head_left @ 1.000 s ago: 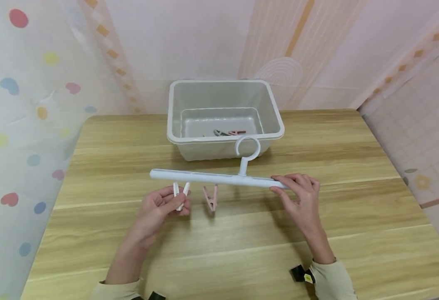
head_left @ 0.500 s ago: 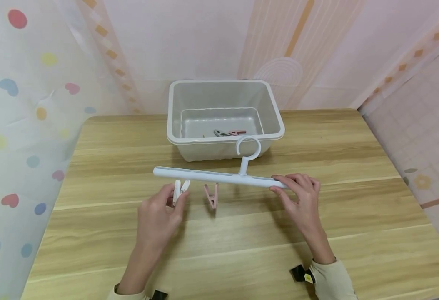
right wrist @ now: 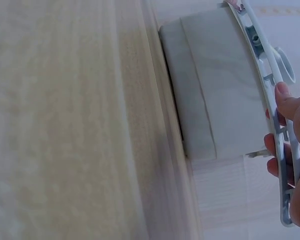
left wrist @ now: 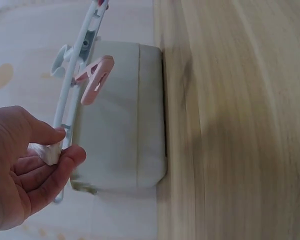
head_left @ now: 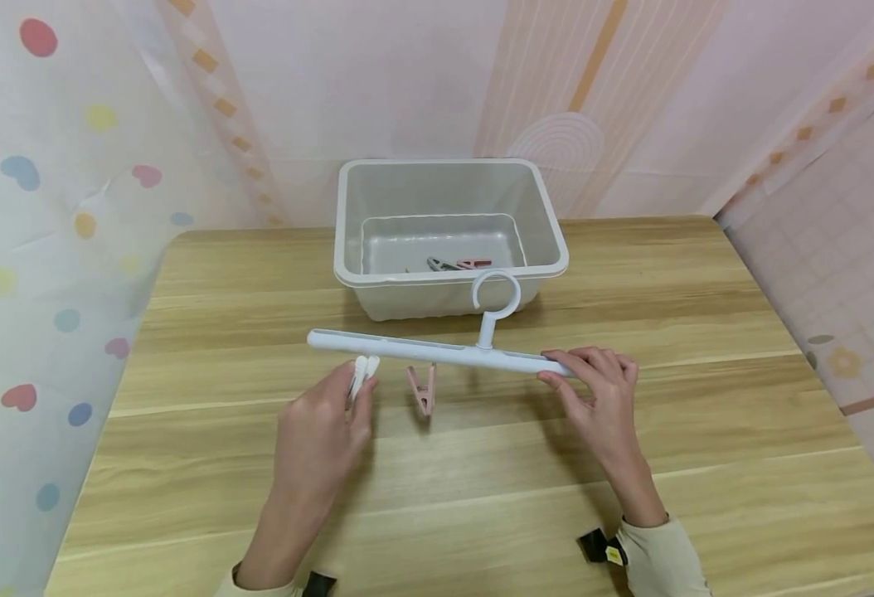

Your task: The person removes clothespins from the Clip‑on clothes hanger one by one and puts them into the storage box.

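Observation:
In the head view, a pale blue-white clothes hanger [head_left: 407, 348] is held above the table, its hook up. My right hand [head_left: 599, 394] grips its right end between thumb and fingers. A pink clothespin [head_left: 425, 400] hangs from the hanger's bar, left of the hook. My left hand [head_left: 316, 444] pinches a white clothespin [head_left: 360, 375] just under the left end, its two tips close together. The left wrist view shows this white clothespin [left wrist: 50, 154] between thumb and fingers, right at the bar, partly hidden by them.
Behind the hanger stands a light grey plastic bin [head_left: 437, 279] with a few clothespins inside, among them a grey one [head_left: 440, 264] and a pink one [head_left: 474, 264]. The wood-grain table [head_left: 452, 514] meets a patterned wall covering [head_left: 407, 75] at the back.
My left hand has turned its back upward and brought the white clothespin closer to the bar, squeezing it narrower. The hanger's left end has risen slightly; my right hand stays in place.

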`<state>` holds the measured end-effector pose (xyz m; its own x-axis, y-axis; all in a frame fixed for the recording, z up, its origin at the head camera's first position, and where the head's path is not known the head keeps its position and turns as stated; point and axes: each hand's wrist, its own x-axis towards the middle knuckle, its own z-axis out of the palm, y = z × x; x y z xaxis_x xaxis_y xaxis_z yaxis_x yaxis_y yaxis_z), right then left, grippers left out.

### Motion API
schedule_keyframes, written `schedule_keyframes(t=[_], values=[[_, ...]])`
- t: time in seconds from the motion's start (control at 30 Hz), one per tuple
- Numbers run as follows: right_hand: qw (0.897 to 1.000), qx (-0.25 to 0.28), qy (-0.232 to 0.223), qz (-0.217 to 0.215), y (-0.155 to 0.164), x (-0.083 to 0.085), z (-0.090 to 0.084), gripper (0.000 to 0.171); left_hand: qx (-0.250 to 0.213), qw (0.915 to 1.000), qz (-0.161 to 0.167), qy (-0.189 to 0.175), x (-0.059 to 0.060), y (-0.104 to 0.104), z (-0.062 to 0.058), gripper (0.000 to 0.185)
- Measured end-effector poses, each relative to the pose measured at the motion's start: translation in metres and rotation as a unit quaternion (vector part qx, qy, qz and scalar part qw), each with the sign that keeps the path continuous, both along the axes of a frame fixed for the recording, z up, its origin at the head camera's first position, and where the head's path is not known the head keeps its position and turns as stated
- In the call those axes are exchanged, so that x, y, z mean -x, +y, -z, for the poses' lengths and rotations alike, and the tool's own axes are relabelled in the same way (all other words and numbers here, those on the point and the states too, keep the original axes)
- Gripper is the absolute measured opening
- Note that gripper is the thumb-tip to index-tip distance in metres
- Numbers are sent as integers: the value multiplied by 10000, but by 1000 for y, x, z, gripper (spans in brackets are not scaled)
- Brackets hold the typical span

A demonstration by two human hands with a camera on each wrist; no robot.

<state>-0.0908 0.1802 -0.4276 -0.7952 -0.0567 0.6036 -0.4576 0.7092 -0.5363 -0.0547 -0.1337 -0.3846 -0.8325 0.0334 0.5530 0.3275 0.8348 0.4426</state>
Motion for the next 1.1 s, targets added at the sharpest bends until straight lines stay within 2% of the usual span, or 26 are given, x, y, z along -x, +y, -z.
schedule_keyframes(t=[0.13, 0.4, 0.47, 0.6, 0.7, 0.83, 0.93, 1.0, 1.1], values=[[10000, 73, -3, -10, 1, 0, 1, 31, -437, 9990, -17, 33, 0, 1, 2, 13], [9998, 202, -47, -63, 1, 0, 1, 28, -1265, 9905, 49, 538, 3, 2, 11, 19], [9996, 250, -59, -90, 0, 0, 1, 28, -1307, 9886, 60, 743, 4, 2, 14, 21], [9995, 272, -120, -101, 0, -1, 0, 27, -1111, 9883, 51, 1045, 6, 2, 20, 23], [9997, 187, -129, -78, 0, 0, -1, 28, -834, 9910, 28, 1048, 6, 1, 22, 21], [10000, 53, 11, -51, 0, 1, -2, 29, -170, 9941, -34, 1070, 6, -4, 22, 20], [9998, -59, 183, -34, 0, 2, -1, 28, 235, 9930, -93, 1156, 7, -6, 20, 20], [9996, -70, 270, -46, -1, 2, -1, 26, 371, 9921, -121, 1191, 7, -6, 18, 19], [9993, -1, 360, -65, -1, 3, -1, 29, 331, 9923, -104, 1189, 6, -6, 15, 20]])
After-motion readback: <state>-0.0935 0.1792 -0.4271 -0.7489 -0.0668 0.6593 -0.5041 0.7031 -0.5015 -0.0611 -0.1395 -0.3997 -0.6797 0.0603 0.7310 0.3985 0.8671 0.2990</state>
